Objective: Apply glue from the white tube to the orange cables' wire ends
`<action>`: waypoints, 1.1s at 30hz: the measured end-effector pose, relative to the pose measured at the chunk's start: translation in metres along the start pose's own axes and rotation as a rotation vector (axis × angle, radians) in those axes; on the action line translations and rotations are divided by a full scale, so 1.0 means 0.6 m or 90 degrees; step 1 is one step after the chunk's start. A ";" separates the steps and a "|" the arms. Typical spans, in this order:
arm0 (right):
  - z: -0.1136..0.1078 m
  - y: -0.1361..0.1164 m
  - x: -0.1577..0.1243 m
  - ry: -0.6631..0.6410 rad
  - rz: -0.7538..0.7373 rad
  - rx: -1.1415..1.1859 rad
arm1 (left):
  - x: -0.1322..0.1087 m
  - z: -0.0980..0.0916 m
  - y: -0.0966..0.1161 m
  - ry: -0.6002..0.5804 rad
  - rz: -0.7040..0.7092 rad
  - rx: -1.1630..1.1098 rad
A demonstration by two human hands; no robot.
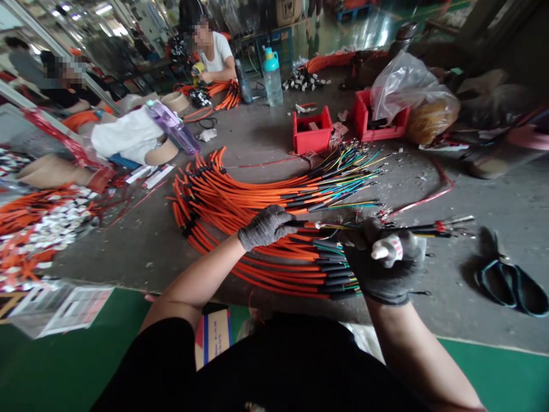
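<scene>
My left hand (266, 228), in a grey knit glove, pinches a cable (306, 225) near its dark sleeved end. My right hand (388, 266), in a darker, soiled glove with white wrapping on one finger, is closed around the loose wires at the same cable's end. Black leads (441, 228) with red bands and metal tips stick out past its fingers. Beneath both hands lies a large curved bundle of orange cables (240, 200). Its black sleeves and thin blue, green and yellow wires point right. Part of the held cable is hidden by my right hand.
Dark-handled scissors (510, 280) lie at the right. Beyond the bundle stand two red bins (312, 130), a plastic bag (412, 86) and a water bottle (272, 77). More orange cables with white connectors (64, 223) fill the left side. A co-worker (217, 54) sits across the table.
</scene>
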State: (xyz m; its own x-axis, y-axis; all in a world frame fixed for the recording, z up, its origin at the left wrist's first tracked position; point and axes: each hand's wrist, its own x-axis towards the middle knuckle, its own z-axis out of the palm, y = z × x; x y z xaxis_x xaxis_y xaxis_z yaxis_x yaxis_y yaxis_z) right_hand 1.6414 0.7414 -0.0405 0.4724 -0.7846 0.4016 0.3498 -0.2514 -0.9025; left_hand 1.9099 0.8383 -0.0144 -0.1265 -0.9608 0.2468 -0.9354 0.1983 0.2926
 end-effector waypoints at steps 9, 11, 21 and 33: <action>0.022 -0.031 -0.031 0.079 0.142 0.320 | 0.027 -0.026 0.057 -0.041 0.030 -0.257; 0.024 -0.038 -0.029 0.078 0.151 0.321 | 0.026 -0.021 0.071 0.001 0.022 -0.214; 0.006 -0.055 -0.033 0.077 0.149 0.269 | 0.031 -0.024 0.071 -0.057 0.044 -0.237; -0.069 -0.022 -0.044 0.018 0.236 0.151 | 0.036 0.026 0.051 -0.060 0.058 -0.247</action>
State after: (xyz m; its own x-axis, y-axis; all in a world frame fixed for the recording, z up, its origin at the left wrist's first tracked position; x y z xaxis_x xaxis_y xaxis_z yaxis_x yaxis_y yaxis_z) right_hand 1.5909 0.7421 -0.0457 0.5801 -0.8129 0.0506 0.3382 0.1839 -0.9229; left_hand 1.8732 0.8208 -0.0144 -0.2494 -0.9458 0.2080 -0.7270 0.3248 0.6049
